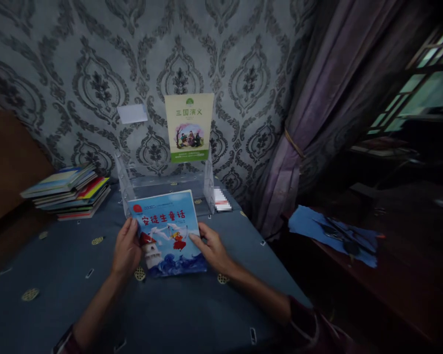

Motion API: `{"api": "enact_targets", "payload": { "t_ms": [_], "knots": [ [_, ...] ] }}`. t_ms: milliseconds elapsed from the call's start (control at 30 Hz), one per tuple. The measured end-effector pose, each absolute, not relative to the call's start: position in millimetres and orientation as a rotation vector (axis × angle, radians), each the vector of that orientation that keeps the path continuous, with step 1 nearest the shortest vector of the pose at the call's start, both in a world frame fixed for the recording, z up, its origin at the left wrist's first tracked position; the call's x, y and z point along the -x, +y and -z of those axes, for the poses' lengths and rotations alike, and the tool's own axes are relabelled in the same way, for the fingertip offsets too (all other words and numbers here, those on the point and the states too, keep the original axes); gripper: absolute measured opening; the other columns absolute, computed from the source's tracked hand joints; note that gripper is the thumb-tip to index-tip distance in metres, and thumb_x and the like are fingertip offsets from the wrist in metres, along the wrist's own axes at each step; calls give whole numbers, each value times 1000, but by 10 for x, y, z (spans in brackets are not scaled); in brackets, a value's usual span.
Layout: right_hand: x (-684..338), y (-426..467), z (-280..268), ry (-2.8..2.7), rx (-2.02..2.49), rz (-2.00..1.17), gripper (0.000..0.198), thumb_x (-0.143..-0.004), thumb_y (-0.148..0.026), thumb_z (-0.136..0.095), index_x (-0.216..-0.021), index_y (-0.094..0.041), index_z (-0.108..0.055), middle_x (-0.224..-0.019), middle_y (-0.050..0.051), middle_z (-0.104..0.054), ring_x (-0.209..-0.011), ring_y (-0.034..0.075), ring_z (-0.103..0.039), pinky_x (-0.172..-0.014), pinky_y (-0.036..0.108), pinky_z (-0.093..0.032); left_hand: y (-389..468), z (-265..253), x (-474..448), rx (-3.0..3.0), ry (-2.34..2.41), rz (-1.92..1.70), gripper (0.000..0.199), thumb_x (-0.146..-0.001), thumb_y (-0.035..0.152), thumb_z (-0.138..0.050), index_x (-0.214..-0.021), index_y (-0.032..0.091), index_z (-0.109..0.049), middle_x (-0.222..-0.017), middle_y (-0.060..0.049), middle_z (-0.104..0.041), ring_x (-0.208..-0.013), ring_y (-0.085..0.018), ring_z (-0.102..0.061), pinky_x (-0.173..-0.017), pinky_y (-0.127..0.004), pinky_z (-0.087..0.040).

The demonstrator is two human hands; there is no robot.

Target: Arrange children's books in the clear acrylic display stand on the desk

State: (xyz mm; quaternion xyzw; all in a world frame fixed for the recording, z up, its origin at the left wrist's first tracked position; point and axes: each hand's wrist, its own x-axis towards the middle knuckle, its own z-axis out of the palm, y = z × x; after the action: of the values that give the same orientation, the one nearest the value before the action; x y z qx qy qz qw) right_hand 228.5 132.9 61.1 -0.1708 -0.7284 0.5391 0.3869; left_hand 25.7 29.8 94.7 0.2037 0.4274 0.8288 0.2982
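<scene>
A blue picture book [170, 246] with red Chinese lettering, a red-roofed tower and a figure on its cover is held up, cover toward me. My left hand [126, 248] grips its left edge, thumb on the front. On the right edge, my right hand [212, 246] pinches it the same way; the fingers behind the book are hidden. Just beyond it stands a clear plastic display rack [208, 182], partly covered by the book. A cream and green book [190, 128] stands upright on the rack, at its upper right, facing me.
A pile of books [74, 189] lies at the table's left back. A white label [132, 113] shows at the rack's upper left. Dark blue patterned cloth covers the table [59, 265]. A tied curtain [299, 132] hangs to the right, with blue cloth [317, 228] and dark tools below.
</scene>
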Motion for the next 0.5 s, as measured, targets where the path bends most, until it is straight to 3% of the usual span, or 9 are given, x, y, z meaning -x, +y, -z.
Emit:
{"api": "enact_targets", "payload": {
  "t_ms": [133, 333, 400, 500],
  "knots": [
    [-2351, 1383, -736, -1983, 405, -1113, 30, -102, -47, -52, -105, -20, -64, -92, 3, -68, -84, 19, -64, -78, 30, -50, 350, -994, -314, -627, 1141, -2249, 55, -63, 62, -89, -93, 20, -73, -88, -1, -77, -77, -16, -72, -76, -26, -60],
    [-2456, 1375, -575, -1917, 445, -1193, 29, -103, -48, -48, -103, -21, -61, -94, 4, -68, -87, 20, -64, -83, 32, -52, 269, -720, -442, -643, 1411, -1903, 65, -55, 76, -84, -85, 19, -70, -69, 1, -70, -60, -18, -67, -57, -29, -58],
    [-2521, 1362, -543, -1953, 476, -1178, 31, -103, -49, -47, -103, -22, -61, -95, 4, -68, -89, 21, -64, -87, 34, -52, 223, -647, -459, -754, 1489, -1786, 63, -62, 75, -81, -89, 19, -71, -74, -1, -72, -67, -20, -70, -61, -30, -59],
    [-2614, 1347, -556, -2038, 535, -1130, 33, -103, -51, -44, -99, -23, -61, -92, 4, -67, -90, 22, -63, -89, 36, -52, 154, -627, -420, -969, 1550, -1704, 54, -73, 67, -77, -99, 20, -71, -92, -4, -77, -88, -24, -73, -80, -33, -61]
  ]
}}
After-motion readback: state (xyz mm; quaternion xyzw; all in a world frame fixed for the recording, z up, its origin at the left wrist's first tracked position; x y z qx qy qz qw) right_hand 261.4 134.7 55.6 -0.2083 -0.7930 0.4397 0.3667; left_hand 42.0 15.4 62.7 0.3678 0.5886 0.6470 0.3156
